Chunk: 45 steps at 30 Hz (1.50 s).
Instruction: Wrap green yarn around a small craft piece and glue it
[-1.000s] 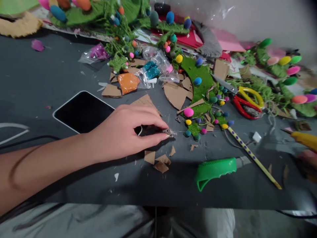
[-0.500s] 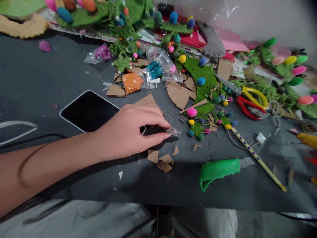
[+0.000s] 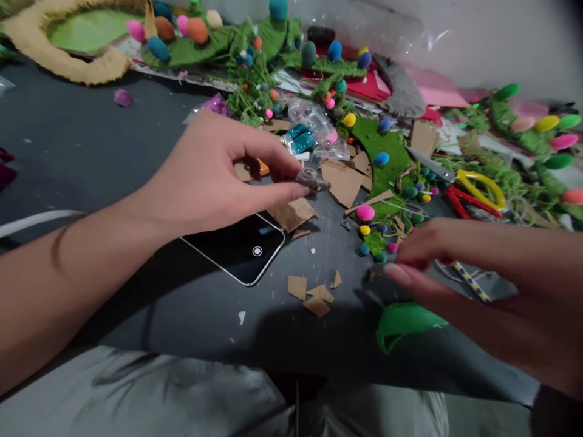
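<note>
the left hand (image 3: 214,173) reaches over the phone (image 3: 228,255), hiding part of it. its fingers are drawn into a narrow pinch — thumb and forefinger gripping a small grey piece (image 3: 310,179), which they hold beyond the phone and slightly to its right. the right hand (image 3: 483,279) hovers well to the right of the phone, its fingers bent, thumb and forefinger near each other; whether anything sits between them, i cannot tell. a green handle (image 3: 401,325), partly hidden by that hand, lies on the worktop (image 3: 182,321) to the phone's right — cardboard scraps (image 3: 317,305) lie nearer the phone on that side. farther off, beyond and right of the phone, are green felt (image 3: 373,133) and scissors (image 3: 478,186).
</note>
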Each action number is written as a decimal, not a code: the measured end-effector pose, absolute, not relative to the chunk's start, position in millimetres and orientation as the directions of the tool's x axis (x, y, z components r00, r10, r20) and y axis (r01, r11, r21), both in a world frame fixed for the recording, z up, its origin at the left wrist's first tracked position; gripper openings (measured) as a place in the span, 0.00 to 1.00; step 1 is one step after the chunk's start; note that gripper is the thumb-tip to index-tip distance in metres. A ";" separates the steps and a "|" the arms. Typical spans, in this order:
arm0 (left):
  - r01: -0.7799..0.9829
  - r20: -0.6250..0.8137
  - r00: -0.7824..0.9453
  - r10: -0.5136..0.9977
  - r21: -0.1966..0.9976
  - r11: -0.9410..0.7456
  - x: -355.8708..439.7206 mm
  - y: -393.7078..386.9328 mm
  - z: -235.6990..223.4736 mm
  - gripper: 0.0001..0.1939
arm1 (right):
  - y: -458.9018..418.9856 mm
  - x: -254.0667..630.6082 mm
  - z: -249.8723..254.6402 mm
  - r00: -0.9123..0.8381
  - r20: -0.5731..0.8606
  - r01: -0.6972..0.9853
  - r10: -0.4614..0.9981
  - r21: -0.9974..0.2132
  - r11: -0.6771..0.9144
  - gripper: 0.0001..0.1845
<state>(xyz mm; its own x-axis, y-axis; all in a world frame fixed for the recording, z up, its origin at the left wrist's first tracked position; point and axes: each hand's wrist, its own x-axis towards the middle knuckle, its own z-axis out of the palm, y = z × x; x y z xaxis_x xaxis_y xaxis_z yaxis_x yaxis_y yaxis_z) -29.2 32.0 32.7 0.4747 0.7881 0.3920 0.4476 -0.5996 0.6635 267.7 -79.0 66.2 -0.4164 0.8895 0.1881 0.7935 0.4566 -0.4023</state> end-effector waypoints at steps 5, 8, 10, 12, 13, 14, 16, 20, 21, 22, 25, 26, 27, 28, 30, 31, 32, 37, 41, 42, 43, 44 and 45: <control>0.387 0.291 0.530 0.797 0.753 -0.532 -27.0 33.0 24.2 0.07 | -48.8 231.9 55.6 -0.198 0.384 0.733 0.902 -0.553 0.397 0.03; 0.346 0.277 0.581 0.765 0.767 -0.540 -26.3 34.3 19.8 0.06 | -45.8 235.5 36.2 -0.180 0.380 0.619 0.907 -0.673 0.405 0.13; 0.334 0.260 0.604 0.754 0.776 -0.535 -25.8 34.5 18.3 0.06 | -45.4 237.7 25.6 -0.206 0.344 0.575 0.916 -0.715 0.398 0.16; 0.320 0.246 0.616 0.748 0.790 -0.523 -24.9 33.3 17.8 0.06 | -45.2 236.6 19.9 -0.212 0.335 0.546 0.918 -0.738 0.395 0.15; 0.317 0.233 0.623 0.747 0.798 -0.513 -24.2 32.3 17.7 0.05 | -45.2 235.1 18.8 -0.211 0.337 0.538 0.917 -0.743 0.397 0.13; 0.313 0.222 0.627 0.746 0.806 -0.503 -23.5 31.1 17.8 0.05 | -45.3 233.2 18.6 -0.209 0.339 0.535 0.917 -0.746 0.397 0.12; 0.313 0.212 0.629 0.748 0.812 -0.493 -22.1 28.5 18.1 0.05 | -46.1 229.2 19.5 -0.203 0.332 0.544 0.921 -0.744 0.388 0.11; 0.299 0.226 0.644 0.731 0.806 -0.512 -19.4 23.7 19.9 0.04 | -48.2 222.5 21.8 -0.209 0.318 0.538 0.925 -0.752 0.380 0.11; 0.297 0.227 0.649 0.726 0.803 -0.517 -18.9 22.7 20.4 0.04 | -48.5 220.9 21.8 -0.217 0.319 0.531 0.923 -0.755 0.386 0.11; 0.294 0.232 0.652 0.722 0.800 -0.523 -18.4 21.7 20.8 0.04 | -48.7 219.3 21.6 -0.224 0.323 0.524 0.919 -0.755 0.393 0.11; 0.292 0.252 0.651 0.716 0.788 -0.542 -17.3 19.0 21.3 0.04 | -49.2 214.5 20.0 -0.237 0.350 0.512 0.906 -0.748 0.423 0.10; 0.290 0.256 0.652 0.714 0.785 -0.547 -17.1 18.2 21.1 0.04 | -49.3 213.2 19.4 -0.237 0.361 0.510 0.902 -0.744 0.432 0.09; 0.286 0.260 0.654 0.710 0.784 -0.551 -16.9 17.5 20.9 0.04 | -49.6 212.3 18.7 -0.236 0.370 0.510 0.899 -0.740 0.438 0.08; 0.283 0.263 0.656 0.707 0.783 -0.554 -16.7 16.9 20.6 0.04 | -49.9 211.7 18.1 -0.236 0.374 0.512 0.897 -0.737 0.442 0.08; 0.281 0.271 0.659 0.702 0.777 -0.564 -16.7 16.0 20.2 0.04 | -50.4 211.2 17.1 -0.232 0.384 0.517 0.894 -0.730 0.447 0.07; 0.282 0.279 0.657 0.701 0.771 -0.571 -16.8 15.7 20.0 0.04 | -50.6 211.3 16.8 -0.229 0.389 0.524 0.892 -0.724 0.450 0.08; 0.284 0.283 0.655 0.700 0.767 -0.576 -17.0 15.3 19.9 0.04 | -50.8 211.3 16.6 -0.227 0.394 0.530 0.890 -0.717 0.453 0.08; 0.288 0.287 0.629 0.722 0.777 -0.560 -18.2 13.3 19.3 0.06 | -51.0 211.7 17.0 -0.230 0.402 0.554 0.886 -0.694 0.459 0.09; 0.269 0.309 0.615 0.726 0.783 -0.561 -17.9 11.5 19.1 0.07 | -51.5 213.0 17.1 -0.235 0.408 0.568 0.882 -0.679 0.465 0.09; 0.273 0.310 0.610 0.729 0.782 -0.560 -17.8 11.3 19.2 0.07 | -51.7 213.2 17.0 -0.235 0.409 0.570 0.882 -0.677 0.466 0.09; 0.278 0.309 0.607 0.732 0.780 -0.560 -17.6 11.2 19.3 0.07 | -52.0 213.4 17.0 -0.237 0.411 0.569 0.880 -0.676 0.468 0.10; 0.282 0.309 0.606 0.733 0.778 -0.561 -17.5 11.3 19.4 0.07 | -52.2 213.4 17.0 -0.239 0.417 0.565 0.877 -0.675 0.474 0.10; 0.285 0.306 0.610 0.731 0.776 -0.563 -17.5 11.6 19.4 0.07 | -52.5 213.4 17.0 -0.242 0.423 0.557 0.873 -0.676 0.482 0.11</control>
